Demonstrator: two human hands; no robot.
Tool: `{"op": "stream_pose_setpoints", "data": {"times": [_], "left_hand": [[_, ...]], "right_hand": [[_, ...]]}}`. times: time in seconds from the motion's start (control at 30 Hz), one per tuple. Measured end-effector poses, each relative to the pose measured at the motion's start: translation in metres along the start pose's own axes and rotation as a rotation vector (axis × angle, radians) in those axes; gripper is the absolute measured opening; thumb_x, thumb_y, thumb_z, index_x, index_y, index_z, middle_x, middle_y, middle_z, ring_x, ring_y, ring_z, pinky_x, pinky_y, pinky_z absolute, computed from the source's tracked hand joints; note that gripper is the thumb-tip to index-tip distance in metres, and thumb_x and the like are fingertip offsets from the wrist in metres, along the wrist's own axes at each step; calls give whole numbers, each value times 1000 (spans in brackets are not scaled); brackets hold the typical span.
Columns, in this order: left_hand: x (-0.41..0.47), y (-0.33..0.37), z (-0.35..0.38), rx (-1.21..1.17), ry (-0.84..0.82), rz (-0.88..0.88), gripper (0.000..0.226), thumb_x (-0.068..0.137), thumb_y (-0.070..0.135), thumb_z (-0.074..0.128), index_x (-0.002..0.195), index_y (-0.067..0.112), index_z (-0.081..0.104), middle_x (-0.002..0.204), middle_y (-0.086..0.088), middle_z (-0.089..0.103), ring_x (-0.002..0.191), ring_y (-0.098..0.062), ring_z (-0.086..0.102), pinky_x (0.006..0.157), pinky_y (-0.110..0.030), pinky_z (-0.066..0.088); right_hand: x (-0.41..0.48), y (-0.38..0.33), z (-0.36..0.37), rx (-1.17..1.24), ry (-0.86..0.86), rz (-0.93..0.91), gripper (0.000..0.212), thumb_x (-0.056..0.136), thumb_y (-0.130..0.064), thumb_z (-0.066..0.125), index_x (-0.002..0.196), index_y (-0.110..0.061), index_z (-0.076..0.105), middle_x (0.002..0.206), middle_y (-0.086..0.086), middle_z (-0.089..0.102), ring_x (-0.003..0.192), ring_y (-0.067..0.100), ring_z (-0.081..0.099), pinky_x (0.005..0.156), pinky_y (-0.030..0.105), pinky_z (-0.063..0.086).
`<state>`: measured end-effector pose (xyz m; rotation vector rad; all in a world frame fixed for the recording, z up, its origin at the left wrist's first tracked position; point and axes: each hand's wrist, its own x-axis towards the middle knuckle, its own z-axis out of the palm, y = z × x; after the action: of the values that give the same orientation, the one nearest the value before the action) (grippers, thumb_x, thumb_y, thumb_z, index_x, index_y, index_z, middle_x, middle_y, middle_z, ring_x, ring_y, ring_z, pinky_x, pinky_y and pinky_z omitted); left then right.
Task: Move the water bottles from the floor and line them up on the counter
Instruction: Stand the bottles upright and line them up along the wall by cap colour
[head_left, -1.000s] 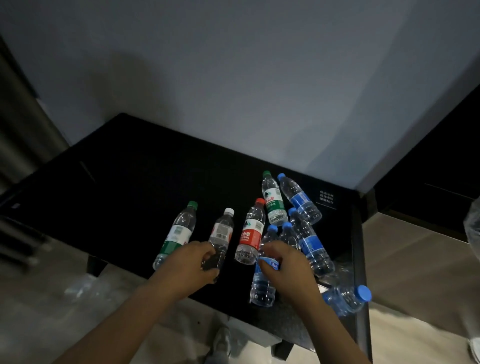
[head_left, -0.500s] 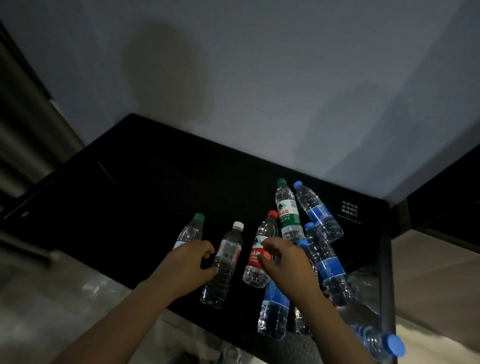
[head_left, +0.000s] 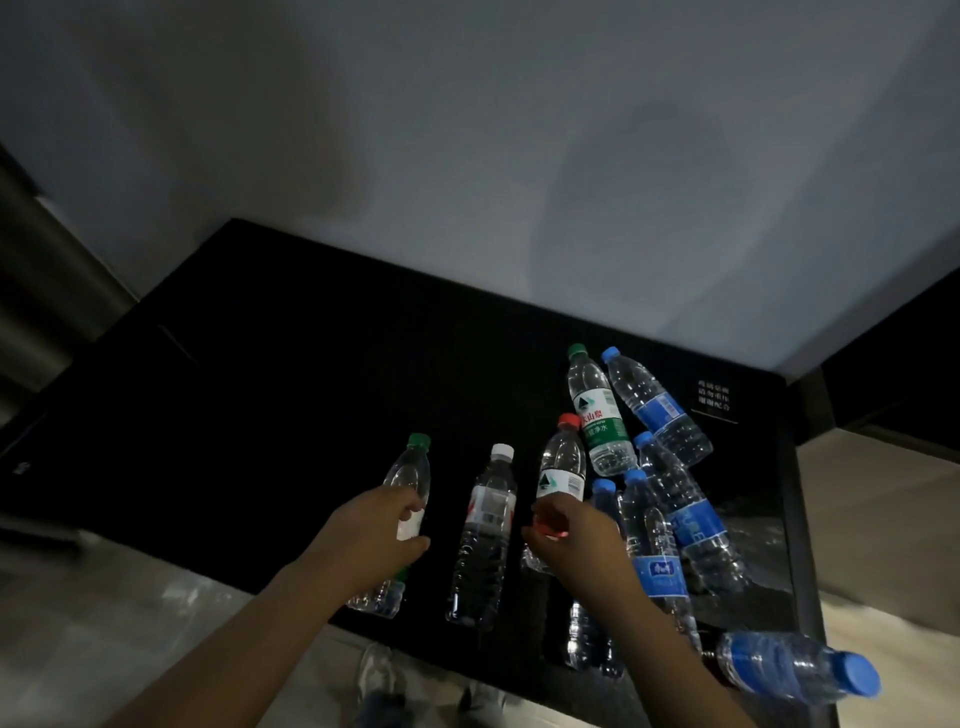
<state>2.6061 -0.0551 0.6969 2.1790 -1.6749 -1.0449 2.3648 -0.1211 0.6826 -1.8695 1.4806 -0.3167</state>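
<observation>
Black counter (head_left: 291, 415) against a grey wall (head_left: 467, 130); pale floor (head_left: 93, 623) below its near edge.

Bottle count on the counter: nine visible.
- Green caps: 2. One green-capped bottle (head_left: 413, 470) at 9 o'clock of the group, held by the left hand (head_left: 376, 538), whose fingers wrap round its label zone. Second green-labelled bottle (head_left: 597, 413) stands at 12 o'clock of the group, tilted in the wide-angle view.
- White cap: 1. White-capped bottle (head_left: 485, 535) stands free between the two hands, touching neither as far as can be seen.
- Red cap: 1. Red-capped bottle (head_left: 561, 465) gripped low on its red-and-white label by the right hand (head_left: 571, 540), fingers curled round it.
- Blue caps: 5. One far blue bottle (head_left: 657, 408) just beside the green-labelled one at 1 o'clock. Three more form a blue cluster (head_left: 670, 525) packed together at 3 o'clock of the right hand, partly overlapped by the right forearm; whether they touch each other cannot be told. One lying blue bottle (head_left: 800, 667) is on its side at 5 o'clock, cap pointing toward the counter's right edge.

White printed text (head_left: 714, 397) marks the counter's far right corner. A shoe (head_left: 379, 675) shows on the floor at 6 o'clock.
</observation>
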Motion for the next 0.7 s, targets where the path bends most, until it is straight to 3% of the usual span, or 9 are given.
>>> {"op": "stream_pose_setpoints", "data": {"times": [0.2, 0.37, 0.53, 0.7], "left_hand": [[14, -11, -6, 36, -37, 20, 32, 83, 39, 67, 111, 28, 55, 112, 12, 54, 98, -6, 53, 76, -18, 38], [32, -10, -10, 82, -39, 29, 33, 86, 37, 65, 113, 22, 56, 113, 4, 56, 98, -10, 53, 79, -22, 42], [44, -13, -7, 35, -18, -74, 42, 86, 41, 64, 119, 18, 51, 114, -3, 53, 98, -16, 58, 83, -30, 51], [61, -12, 4, 60, 32, -165, 44, 84, 44, 66, 113, 15, 50, 112, -7, 51, 94, -20, 59, 79, -32, 52]], "right_hand": [[9, 8, -1, -33, 17, 115, 29, 85, -24, 71, 112, -16, 65, 103, -1, 70, 91, 10, 64, 84, 29, 54], [32, 19, -15, -34, 76, 180, 33, 85, -22, 72, 115, -12, 64, 108, 4, 70, 90, 12, 63, 81, 26, 52], [57, 28, -33, -30, 115, 231, 18, 85, -20, 70, 101, -15, 64, 97, 4, 70, 80, 17, 66, 73, 37, 58], [94, 42, -48, -63, 127, 244, 29, 86, -23, 69, 112, -12, 61, 95, 4, 68, 70, 9, 62, 55, 20, 46]]}}
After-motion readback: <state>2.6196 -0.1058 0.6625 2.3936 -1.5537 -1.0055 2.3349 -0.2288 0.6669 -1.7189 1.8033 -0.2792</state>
